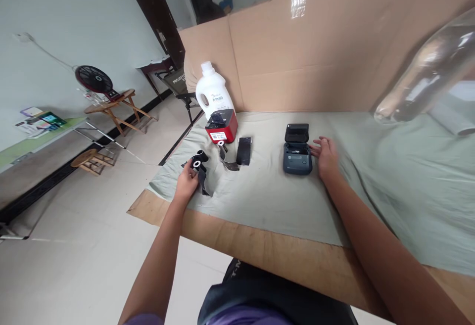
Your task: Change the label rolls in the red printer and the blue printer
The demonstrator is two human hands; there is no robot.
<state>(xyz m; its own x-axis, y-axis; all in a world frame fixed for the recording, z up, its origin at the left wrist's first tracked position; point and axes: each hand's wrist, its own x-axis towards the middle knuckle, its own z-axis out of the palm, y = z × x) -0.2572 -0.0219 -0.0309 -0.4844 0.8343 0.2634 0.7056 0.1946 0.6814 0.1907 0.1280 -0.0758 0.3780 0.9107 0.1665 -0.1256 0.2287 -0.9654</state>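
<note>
My left hand point(186, 181) is at the left of the cloth, its fingers closed on a black paper roll point(197, 163) with a white core; a loose strip hangs off it. Another black roll point(201, 155) lies right behind. My right hand point(326, 156) rests beside a small dark label printer point(297, 159), fingertips against its right side and fingers loosely apart. The printer's lid point(297, 132) stands raised. Between the hands lie a partly unrolled black strip point(229, 162) and a flat black piece point(244, 151).
Behind the rolls stand a red box-shaped device point(222, 129) and a white jug point(214, 90). A cardboard panel point(297, 53) rises along the back. At right are a clear plastic-wrapped object point(423, 75) and a white tube point(452, 115). The table's wooden edge point(260, 238) is nearest me.
</note>
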